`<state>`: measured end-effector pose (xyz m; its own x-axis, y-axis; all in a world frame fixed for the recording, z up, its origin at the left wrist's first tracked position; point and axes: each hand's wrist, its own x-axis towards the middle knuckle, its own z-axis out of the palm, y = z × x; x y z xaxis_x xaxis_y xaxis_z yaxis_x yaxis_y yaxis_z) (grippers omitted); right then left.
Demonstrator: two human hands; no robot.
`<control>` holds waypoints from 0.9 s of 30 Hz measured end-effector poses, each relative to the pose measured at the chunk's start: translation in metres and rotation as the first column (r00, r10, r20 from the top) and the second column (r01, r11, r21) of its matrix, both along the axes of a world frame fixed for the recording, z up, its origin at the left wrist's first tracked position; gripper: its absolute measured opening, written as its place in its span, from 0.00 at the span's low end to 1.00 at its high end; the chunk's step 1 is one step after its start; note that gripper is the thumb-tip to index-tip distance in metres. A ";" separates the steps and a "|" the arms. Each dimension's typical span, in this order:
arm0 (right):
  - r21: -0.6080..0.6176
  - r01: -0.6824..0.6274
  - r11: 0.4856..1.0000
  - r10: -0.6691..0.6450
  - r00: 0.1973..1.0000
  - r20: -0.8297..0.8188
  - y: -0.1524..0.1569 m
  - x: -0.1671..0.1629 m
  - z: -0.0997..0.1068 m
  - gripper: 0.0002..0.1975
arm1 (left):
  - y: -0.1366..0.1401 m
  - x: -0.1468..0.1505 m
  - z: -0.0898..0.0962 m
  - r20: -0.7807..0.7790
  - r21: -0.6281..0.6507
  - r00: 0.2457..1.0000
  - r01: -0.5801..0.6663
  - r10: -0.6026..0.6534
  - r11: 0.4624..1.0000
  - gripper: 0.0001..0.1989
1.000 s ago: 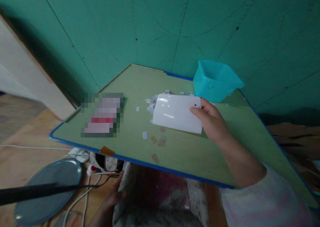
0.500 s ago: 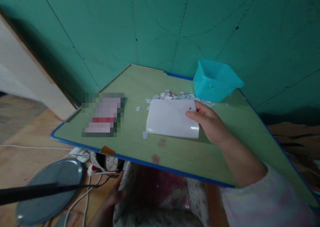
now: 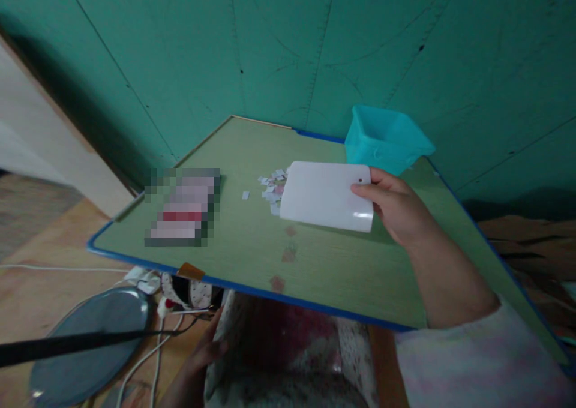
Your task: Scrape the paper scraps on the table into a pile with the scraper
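Note:
My right hand (image 3: pixel 391 207) pinches the right end of a white plastic scraper (image 3: pixel 326 195), a thin flexible sheet with rounded corners and a small hole near my thumb. Its lower edge is over the table, and I cannot tell whether it touches the surface. Small white and pinkish paper pieces (image 3: pixel 272 187) show past its left edge; the rest of the pile is hidden behind it. Below the table's front edge, my left hand (image 3: pixel 207 354) grips the left side of a stained, speckled white bin (image 3: pixel 355 348). Part of its fingers is hidden.
A turquoise plastic basket (image 3: pixel 382 141) stands at the back of the blue-edged table (image 3: pixel 225 240), against a green wall (image 3: pixel 198 48). A blurred-out flat object (image 3: pixel 182 207) lies on the left. Cables, a grey oval lid-like object (image 3: pixel 90 348) and a black bar (image 3: pixel 67 343) are at lower left.
My right hand has moved the scraper back and to the right. Paper pieces at its left are now bunched, and another reddish mark on the table has come into view. My left hand stays put.

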<state>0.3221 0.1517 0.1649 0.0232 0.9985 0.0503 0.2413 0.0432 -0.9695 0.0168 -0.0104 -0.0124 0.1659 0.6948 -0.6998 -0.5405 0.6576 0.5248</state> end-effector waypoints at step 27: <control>-0.204 -0.364 0.909 0.363 0.931 -0.045 -0.008 -0.022 -0.015 0.10 | 0.000 0.003 0.011 0.042 -0.090 0.998 0.058 -0.054 0.994 0.44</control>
<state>0.2998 0.1433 0.1500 -0.3438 0.9261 -0.1553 0.2406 -0.0730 -0.9679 0.0198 -0.0100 -0.0015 0.2310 0.6170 -0.7523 -0.5206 0.7316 0.4402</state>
